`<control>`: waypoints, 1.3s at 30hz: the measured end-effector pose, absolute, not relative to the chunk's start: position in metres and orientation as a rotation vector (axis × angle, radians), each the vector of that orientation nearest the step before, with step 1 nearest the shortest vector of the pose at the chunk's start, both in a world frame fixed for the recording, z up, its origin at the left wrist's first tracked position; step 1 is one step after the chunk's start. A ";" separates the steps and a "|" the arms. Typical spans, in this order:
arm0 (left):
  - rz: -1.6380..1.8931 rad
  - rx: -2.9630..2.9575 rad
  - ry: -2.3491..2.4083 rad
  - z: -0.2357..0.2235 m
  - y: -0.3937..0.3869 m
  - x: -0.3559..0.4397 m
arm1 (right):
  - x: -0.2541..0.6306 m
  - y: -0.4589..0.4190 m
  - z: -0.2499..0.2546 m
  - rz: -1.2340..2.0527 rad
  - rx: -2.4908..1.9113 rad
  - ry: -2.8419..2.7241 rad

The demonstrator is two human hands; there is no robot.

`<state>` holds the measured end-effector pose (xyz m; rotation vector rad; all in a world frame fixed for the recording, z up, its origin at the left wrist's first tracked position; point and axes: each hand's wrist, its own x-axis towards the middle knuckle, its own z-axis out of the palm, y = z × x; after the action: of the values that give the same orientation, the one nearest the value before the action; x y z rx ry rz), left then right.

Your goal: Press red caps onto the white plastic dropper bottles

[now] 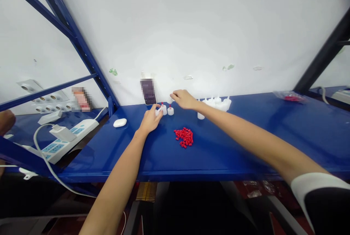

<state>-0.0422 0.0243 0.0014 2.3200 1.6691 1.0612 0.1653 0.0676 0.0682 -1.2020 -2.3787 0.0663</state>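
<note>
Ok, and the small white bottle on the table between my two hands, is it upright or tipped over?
Upright: the small white bottle stands on its base on the blue table, red tip pointing up.

A glossy blue tabletop (153, 155) carries a loose pile of small red cylindrical caps (185, 137). Small white plastic bottles (170, 111) stand farther back; a white oval case (120, 122) lies toward the left.

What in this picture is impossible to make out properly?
In the head view:
Right hand: its curled fingers hide whether it grips anything.
Capped bottle by the left hand: partly hidden by that hand.
White bottles: partly behind the right forearm.
Red caps: too small and heaped to count.
Phone: screen pixelated.
Another person's hand: cut by the left edge.
</note>
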 end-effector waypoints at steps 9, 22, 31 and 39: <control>1.226 2.171 1.771 -0.004 0.029 -0.048 | 0.134 0.092 0.084 0.118 -1.426 -2.719; 1.182 2.279 1.781 -0.007 0.029 -0.045 | 0.171 0.022 0.080 0.253 -1.162 -2.978; 1.116 2.271 1.785 -0.004 0.029 -0.042 | 0.166 0.011 0.054 0.448 -0.977 -3.057; 1.021 2.354 1.680 -0.006 0.028 -0.041 | 0.164 0.017 0.044 0.593 -1.060 -2.840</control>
<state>-0.0413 0.0283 -0.0056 2.3543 1.6798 1.0211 0.1640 0.0169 0.0441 -1.0599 -2.8398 0.5929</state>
